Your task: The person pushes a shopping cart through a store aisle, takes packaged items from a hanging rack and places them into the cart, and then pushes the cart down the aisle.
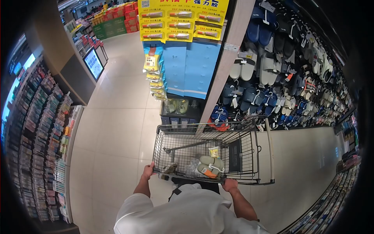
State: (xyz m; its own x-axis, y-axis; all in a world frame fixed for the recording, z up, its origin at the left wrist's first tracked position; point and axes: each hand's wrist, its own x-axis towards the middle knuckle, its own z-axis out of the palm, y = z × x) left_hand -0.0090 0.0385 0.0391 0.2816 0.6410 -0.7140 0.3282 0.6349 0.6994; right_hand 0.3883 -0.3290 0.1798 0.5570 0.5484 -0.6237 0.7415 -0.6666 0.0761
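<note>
The single view looks forward and steeply down from the wearer's head, its wide field rounded by black corners. The white fabric shirt (179,212) lies nearest, at the bottom edge; the dark wire-mesh metal shopping cart (235,155) stands just beyond, and the pale glossy tiled floor (111,130) recedes toward the upper left.

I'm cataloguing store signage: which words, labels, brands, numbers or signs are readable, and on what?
"强力胶": yellow header board, otherwise cut off
"502强力胶": glue cards below it
Too small or blurred: standing screen, shopping cart's dark panel, slipper tags, hanging packets
</note>
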